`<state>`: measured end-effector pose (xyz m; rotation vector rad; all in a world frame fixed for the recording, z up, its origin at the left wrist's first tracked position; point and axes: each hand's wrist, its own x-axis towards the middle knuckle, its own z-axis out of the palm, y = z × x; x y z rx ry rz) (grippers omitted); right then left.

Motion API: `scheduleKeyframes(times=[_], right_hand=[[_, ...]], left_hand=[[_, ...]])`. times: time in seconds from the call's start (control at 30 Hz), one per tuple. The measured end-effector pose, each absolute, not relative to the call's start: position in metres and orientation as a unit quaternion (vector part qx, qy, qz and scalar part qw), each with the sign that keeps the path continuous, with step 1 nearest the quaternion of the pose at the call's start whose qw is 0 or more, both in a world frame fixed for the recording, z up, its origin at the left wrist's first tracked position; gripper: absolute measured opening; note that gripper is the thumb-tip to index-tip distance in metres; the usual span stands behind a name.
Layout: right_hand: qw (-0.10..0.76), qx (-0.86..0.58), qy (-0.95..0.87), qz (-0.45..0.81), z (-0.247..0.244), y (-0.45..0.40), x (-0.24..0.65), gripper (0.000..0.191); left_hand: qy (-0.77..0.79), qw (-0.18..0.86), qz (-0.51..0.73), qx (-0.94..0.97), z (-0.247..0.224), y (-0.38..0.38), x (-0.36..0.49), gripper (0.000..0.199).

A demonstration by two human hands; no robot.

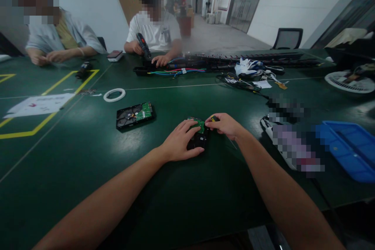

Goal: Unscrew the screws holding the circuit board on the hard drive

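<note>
The bench (175,203) is dark green and marked at its left with yellow lines. Across it sit two co-workers: one in a white shirt (148,33), one hand on a dark power tool (142,43), and one in a pale overshirt (79,35) at the left, hands low over the bench.

A blue tray (351,154) lies at the right edge. Between it and the person's right forearm is a long white item (280,144), partly blurred out and not identifiable. A printed sheet (39,104) lies flat at the left.

The left hand (178,140) rests spread over the near drive (202,139), fingers extended across the top and thumb at the near edge; its grip is unclenched. The right hand (227,125) has its grip closed, pinching a small tool at the drive's right side.

The near drive lies on the bench directly before the person, green circuit board upward and partly covered. The far drive (135,116), also board side up, lies to its left, untouched. A white ring (114,95) lies flat just beyond the far drive.

The small tool (215,118) shows a black and yellow handle; contact between its tip and the near drive cannot be confirmed.
</note>
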<state>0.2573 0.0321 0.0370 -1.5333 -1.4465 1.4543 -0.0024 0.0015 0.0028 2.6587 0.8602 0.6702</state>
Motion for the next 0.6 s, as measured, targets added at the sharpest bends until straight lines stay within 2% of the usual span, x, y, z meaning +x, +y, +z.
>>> scheduleKeyframes(times=[0.3, 0.6], right_hand=[[0.273, -0.59, -0.562, 0.512, 0.037, 0.032, 0.263, 0.015], [0.281, -0.587, -0.623, 0.435, 0.035, 0.035, 0.247, 0.007]], left_hand=[[0.283, 0.138, 0.221, 0.923, 0.005, 0.001, -0.002, 0.079], [0.283, 0.14, 0.224, 0.922, 0.007, 0.0, -0.001, 0.079]])
